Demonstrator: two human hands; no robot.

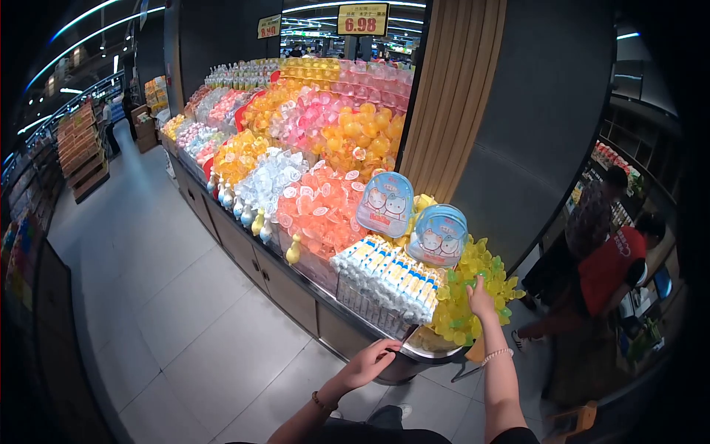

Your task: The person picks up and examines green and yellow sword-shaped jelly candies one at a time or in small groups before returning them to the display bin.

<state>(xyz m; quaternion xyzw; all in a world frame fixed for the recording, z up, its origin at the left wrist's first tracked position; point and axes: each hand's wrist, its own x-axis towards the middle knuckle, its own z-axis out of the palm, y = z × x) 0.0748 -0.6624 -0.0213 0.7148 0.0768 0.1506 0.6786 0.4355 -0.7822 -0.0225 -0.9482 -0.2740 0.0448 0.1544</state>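
My right hand (pixel 481 299) reaches out over a heap of yellow-green packaged sweets (pixel 484 266) at the counter's near right corner. One finger stretches forward against the sweets; the other fingers are partly hidden, and no held item shows. My left hand (pixel 372 364) hovers by the rounded counter edge (pixel 414 349), fingers loosely extended with nothing in them. Between the hands and the wall lie rows of white, blue and yellow wrapped packs (pixel 388 274). Behind these stand two light blue backpack-shaped packages with cartoon cats, one on the left (pixel 385 203) and one on the right (pixel 438 235).
Orange-red packaged sweets (pixel 318 207) and further coloured heaps run along the counter. A price sign (pixel 362 20) reads 6.98. A wood-slatted pillar (pixel 451 96) rises behind. To the right, a person in a red vest (pixel 610 266) bends beside another person in dark clothes (pixel 592 211).
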